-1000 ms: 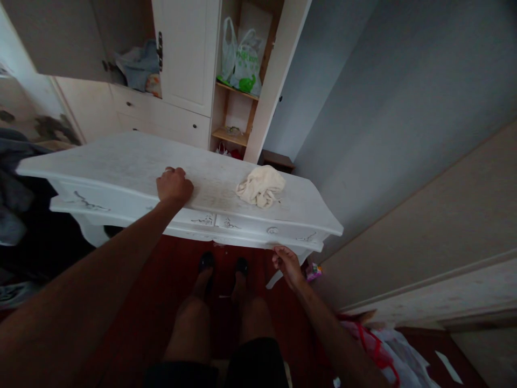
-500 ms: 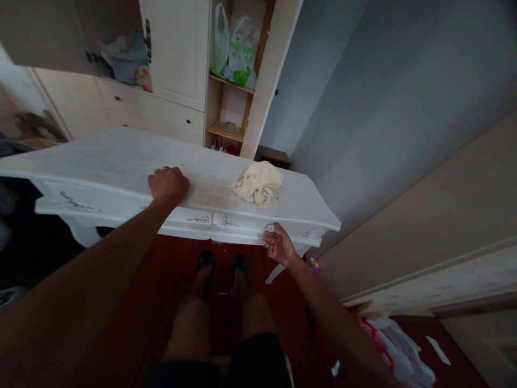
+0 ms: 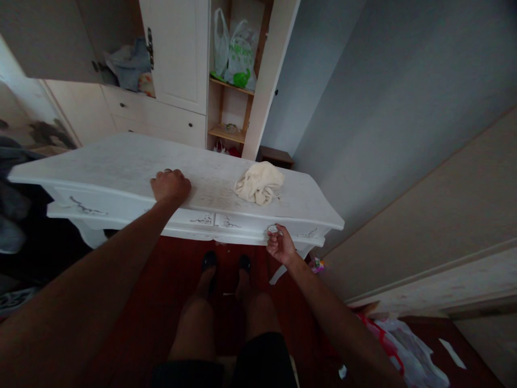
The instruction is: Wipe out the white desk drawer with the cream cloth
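Observation:
A white dressing table [image 3: 117, 156] with carved trim on its front stands before me. My left hand [image 3: 170, 185] rests on its top, fingers curled into a fist; nothing shows sticking out of it. Low on the table's right front, my right hand [image 3: 281, 243] has its thumb and fingers closed around a round white drawer knob [image 3: 273, 229]. That knob belongs to the right drawer [image 3: 252, 222], which looks closed or nearly so. A crumpled cream cloth [image 3: 260, 182] lies on the tabletop between my hands, touching neither.
Behind the table is a white wardrobe [image 3: 177, 59] with open doors, plastic bags [image 3: 240, 56] on a shelf and clothes [image 3: 131, 64] inside. A grey wall [image 3: 363, 108] runs along the right. More plastic bags [image 3: 412, 345] lie on the dark red floor [image 3: 133, 302].
The view has shifted slightly, moving the scene a little right and down. My right hand's fingers have closed more tightly around the knob. My left hand stays on the tabletop.

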